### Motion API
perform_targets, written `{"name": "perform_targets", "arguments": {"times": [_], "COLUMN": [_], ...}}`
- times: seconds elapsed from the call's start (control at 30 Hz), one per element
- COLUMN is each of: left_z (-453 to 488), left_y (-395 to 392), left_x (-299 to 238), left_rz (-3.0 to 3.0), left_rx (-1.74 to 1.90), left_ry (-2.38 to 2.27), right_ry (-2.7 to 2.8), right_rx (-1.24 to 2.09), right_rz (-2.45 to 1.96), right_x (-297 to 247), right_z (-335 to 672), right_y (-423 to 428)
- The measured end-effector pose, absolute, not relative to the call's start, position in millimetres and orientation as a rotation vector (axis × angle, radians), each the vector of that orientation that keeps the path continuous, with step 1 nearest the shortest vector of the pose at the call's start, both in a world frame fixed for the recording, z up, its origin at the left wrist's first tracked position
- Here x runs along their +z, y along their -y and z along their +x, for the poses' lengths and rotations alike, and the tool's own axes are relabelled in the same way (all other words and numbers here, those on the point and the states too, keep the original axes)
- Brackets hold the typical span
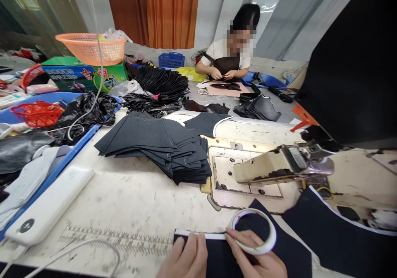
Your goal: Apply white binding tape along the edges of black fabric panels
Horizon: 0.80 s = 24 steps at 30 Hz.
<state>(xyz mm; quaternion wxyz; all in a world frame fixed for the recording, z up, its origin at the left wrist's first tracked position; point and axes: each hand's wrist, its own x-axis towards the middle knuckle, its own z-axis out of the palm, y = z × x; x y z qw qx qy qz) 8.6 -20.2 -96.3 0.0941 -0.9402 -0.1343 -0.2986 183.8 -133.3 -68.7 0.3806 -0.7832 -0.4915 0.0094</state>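
At the bottom of the head view, my left hand (186,257) presses its bent fingers on a dark fabric piece (218,261), close to its top edge. Along that edge runs a strip of white tape (214,236). My right hand (260,259) grips a roll of white tape (271,241), thumb and finger pinched at the strip's right end. Under the roll lies more dark fabric (291,245). Another dark piece with a white curved edge (344,240) is to the right. Beyond my hands rises a stack of dark fabric pieces (155,141).
A sewing machine (266,166) stands right of the stack. At left are a white power bank (52,203) with a cable, printed ruler marks (118,240) and a cluttered blue tray (77,145). Across the table a co-worker (228,58) handles small dark pieces.
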Motion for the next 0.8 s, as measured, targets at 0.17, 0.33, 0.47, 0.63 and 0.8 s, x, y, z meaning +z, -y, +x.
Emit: {"name": "perform_targets", "arguments": {"times": [0.17, 0.33, 0.47, 0.63, 0.8], "left_z": [16.7, 19.5, 21.3, 42.2, 58.2], "left_y": [25.8, 26.7, 30.0, 46.9, 57.6], "left_x": [-104.8, -104.0, -101.6, -115.5, -122.1], "left_rz": [-2.77, -2.749, -2.786, -2.741, -2.674], "left_rx": [-0.852, -0.896, -0.797, -0.993, -1.238], "left_ry": [0.394, 0.393, 0.44, 0.422, 0.377], "right_ry": [1.221, 1.206, 1.165, 1.119, 1.034], "right_rx": [0.011, 0.023, 0.036, 0.146, 0.461], "right_rz": [-2.03, -2.061, -2.096, -2.082, -2.038], "right_x": [-70.4, -68.8, -68.5, -71.4, -56.3], "right_z": [184.0, 183.5, 183.0, 184.9, 190.4], "right_y": [132.3, 130.7, 128.4, 126.0, 123.6]}}
